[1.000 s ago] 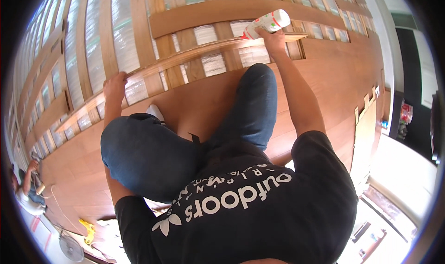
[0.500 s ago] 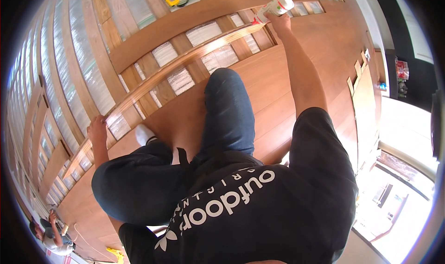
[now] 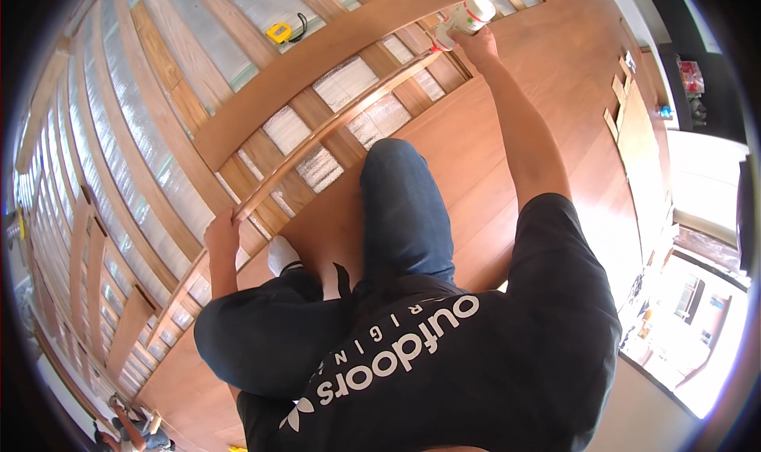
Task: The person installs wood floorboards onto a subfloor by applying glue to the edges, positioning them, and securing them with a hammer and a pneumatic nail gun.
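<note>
A white plastic glue bottle (image 3: pixel 470 14) with a red nozzle is gripped in my right hand (image 3: pixel 479 47). It is tipped over, its nozzle down at the far right end of a long, narrow wooden board (image 3: pixel 337 122). My left hand (image 3: pixel 223 235) is closed on the same board farther left, beside my white-socked foot (image 3: pixel 283 255). Between my hands the board slants across wooden battens (image 3: pixel 311 107) with silvery sheeting (image 3: pixel 347 79) showing in the gaps. Whether glue is coming out is too small to tell.
Another brown plank (image 3: pixel 349 51) lies loose beyond the board, with a yellow tape measure (image 3: pixel 279 32) past it. Laid brown flooring (image 3: pixel 547 79) spreads right. Cardboard pieces (image 3: pixel 626 127) lie at far right, loose planks (image 3: pixel 131 329) at left. Another person (image 3: pixel 135 432) works at lower left.
The view has turned a little. My left hand has come along the board closer to my foot. My right hand keeps the tipped bottle near the board's far right end.
</note>
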The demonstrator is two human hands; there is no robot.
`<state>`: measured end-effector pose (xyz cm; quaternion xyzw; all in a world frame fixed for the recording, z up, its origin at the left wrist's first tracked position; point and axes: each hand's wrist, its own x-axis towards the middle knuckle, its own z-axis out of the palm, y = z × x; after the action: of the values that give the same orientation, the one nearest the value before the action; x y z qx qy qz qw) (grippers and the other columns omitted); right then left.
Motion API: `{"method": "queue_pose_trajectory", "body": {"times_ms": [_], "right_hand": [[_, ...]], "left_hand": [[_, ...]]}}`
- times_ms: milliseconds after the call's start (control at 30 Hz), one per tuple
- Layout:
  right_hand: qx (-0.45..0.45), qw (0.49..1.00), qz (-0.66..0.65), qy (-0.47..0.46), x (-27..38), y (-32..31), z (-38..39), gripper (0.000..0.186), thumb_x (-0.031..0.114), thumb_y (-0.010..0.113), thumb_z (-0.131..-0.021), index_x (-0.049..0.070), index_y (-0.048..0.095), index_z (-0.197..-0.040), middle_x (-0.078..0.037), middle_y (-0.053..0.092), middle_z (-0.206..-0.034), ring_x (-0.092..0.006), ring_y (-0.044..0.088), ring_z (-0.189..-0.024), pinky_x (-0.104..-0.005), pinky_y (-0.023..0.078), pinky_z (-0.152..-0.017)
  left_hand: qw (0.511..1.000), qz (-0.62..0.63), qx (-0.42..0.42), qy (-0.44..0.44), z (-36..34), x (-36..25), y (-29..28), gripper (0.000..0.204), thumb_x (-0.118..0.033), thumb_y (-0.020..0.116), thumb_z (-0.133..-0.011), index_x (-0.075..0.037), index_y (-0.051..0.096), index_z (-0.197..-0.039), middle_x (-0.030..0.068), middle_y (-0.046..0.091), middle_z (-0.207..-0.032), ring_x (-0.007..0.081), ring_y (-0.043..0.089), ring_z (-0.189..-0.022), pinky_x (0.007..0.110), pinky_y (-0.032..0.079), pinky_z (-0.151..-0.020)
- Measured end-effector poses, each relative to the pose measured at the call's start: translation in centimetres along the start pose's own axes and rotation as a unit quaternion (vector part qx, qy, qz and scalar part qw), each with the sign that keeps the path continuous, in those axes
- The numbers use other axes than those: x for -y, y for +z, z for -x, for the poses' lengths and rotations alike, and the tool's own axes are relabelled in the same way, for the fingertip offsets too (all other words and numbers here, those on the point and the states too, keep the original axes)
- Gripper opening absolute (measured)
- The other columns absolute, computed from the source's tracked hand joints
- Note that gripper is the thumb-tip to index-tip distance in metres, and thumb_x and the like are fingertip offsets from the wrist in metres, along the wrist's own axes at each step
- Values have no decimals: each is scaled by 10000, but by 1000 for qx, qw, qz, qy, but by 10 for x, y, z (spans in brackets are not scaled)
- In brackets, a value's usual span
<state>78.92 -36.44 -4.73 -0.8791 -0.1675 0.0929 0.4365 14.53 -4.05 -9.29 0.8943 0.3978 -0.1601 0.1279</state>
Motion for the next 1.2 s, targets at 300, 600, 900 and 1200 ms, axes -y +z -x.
{"method": "queue_pose_trajectory", "body": {"times_ms": [300, 600, 900, 1200], "right_hand": [[79, 991, -84, -64, 7, 45, 64, 508, 266, 858, -810, 48, 678, -1232, -91, 757, -1161, -204, 711, -1066, -358, 552, -964], [-27, 998, -22, -61, 40, 33, 119, 584, 253, 843, -824, 21, 610, -1307, -139, 719, -1234, -251, 683, -1143, -381, 534, -997], [-44, 750, -653, 94, 41, -110, 233, 411, 174, 613, -1035, 27, 473, -1393, -146, 636, -1325, -309, 639, -1233, -490, 518, -1092], [-2, 673, -738, -54, 82, -119, 270, 398, 232, 686, -989, 43, 577, -1322, -91, 695, -1262, -246, 670, -1191, -440, 546, -1029]], "left_hand": [[998, -31, -17, -57, 40, 88, 9, 200, -215, 705, -913, -153, 724, -1102, 112, 756, -1055, 363, 708, -1005, 493, 556, -825], [998, -1, -13, 62, 12, -5, -7, 252, -293, 674, -937, -118, 674, -1119, 154, 737, -1040, 407, 689, -995, 517, 540, -836], [996, 35, -51, 62, 98, 25, -71, 307, -265, 664, -966, -108, 699, -1228, 191, 742, -1039, 388, 711, -985, 471, 551, -840], [941, 320, -89, -57, 214, 12, -107, 304, -47, 596, -959, -4, 698, -1243, 81, 729, -981, 171, 679, -883, 293, 538, -811]]}}
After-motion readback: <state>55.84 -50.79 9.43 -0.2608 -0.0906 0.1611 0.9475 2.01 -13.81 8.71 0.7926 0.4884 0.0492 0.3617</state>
